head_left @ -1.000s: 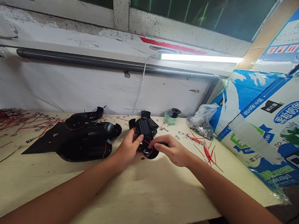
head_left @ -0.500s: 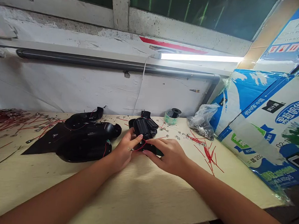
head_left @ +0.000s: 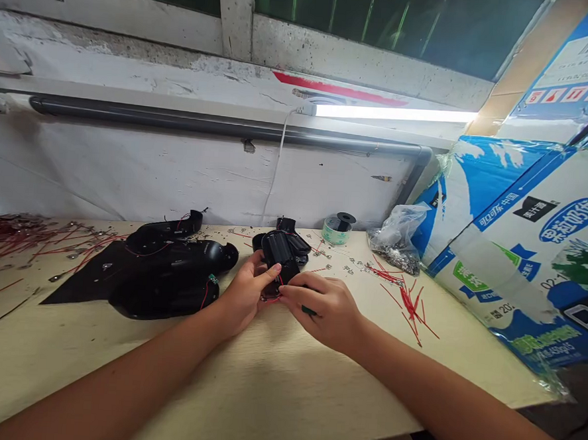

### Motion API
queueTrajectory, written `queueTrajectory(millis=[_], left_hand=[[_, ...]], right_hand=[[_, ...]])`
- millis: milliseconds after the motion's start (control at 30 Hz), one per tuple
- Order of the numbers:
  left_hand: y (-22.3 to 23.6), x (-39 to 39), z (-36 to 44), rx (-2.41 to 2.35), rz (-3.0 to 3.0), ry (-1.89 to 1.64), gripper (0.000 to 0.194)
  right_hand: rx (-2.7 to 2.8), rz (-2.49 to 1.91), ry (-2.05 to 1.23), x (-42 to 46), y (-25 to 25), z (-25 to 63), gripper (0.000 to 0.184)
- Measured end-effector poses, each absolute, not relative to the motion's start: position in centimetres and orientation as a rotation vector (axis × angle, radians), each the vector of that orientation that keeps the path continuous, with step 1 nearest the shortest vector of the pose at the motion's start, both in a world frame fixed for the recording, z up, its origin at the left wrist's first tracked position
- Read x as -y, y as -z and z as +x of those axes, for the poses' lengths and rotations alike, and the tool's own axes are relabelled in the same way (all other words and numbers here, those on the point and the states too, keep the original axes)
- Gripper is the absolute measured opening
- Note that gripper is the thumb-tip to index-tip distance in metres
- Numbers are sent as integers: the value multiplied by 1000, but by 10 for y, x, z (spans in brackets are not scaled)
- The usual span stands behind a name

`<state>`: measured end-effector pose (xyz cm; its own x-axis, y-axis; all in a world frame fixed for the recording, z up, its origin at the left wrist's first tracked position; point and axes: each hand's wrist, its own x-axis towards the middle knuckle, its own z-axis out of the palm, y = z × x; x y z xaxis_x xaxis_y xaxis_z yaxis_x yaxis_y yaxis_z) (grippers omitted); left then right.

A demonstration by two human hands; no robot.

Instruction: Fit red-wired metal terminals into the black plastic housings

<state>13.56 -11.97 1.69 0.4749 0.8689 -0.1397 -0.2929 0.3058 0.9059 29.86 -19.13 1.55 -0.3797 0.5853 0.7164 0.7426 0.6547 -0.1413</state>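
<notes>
- on my feed, the left hand (head_left: 244,291) is closed around the black battery holder (head_left: 278,254), which sits in the middle of the pale wooden table (head_left: 273,391)
- the right hand (head_left: 324,308) is just right of the holder, its fingers curled shut on a small green-tipped piece (head_left: 309,310), which is mostly hidden, so i can't identify it
- thin red wires (head_left: 272,300) show below the holder, between both hands
- left of the holder: black plastic shells (head_left: 170,291) lying on a black sheet (head_left: 78,283)
- behind the holder: a roll of tape on a black spool (head_left: 337,229)
- right of the holder: a clear plastic bag of small metal parts (head_left: 394,249) and loose red wires (head_left: 411,305)
- far right of the holder: a blue-and-white carton (head_left: 515,260), printed 果粒奶优 in a blue oval and 美汁源 on a black tag
</notes>
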Motion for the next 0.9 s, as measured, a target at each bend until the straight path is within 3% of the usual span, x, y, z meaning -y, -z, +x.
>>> queueTrajectory(millis=[367, 500, 667, 800, 900], left_hand=[[-10, 113, 137, -600, 872, -883, 35], [-18, 117, 135, -667, 866, -819, 28], [-19, 117, 135, -630, 845, -821, 23], [-14, 112, 134, -592, 814, -804, 20], [-13, 109, 133, -585, 764, -783, 15]], right_hand=[[2328, -958, 474, 189, -7, 294, 26], [2296, -905, 261, 192, -8, 290, 27], [1774, -829, -50, 196, -21, 290, 24], [1503, -1081, -144, 186, -23, 304, 16], [1395, -1303, -433, 173, -18, 315, 9]])
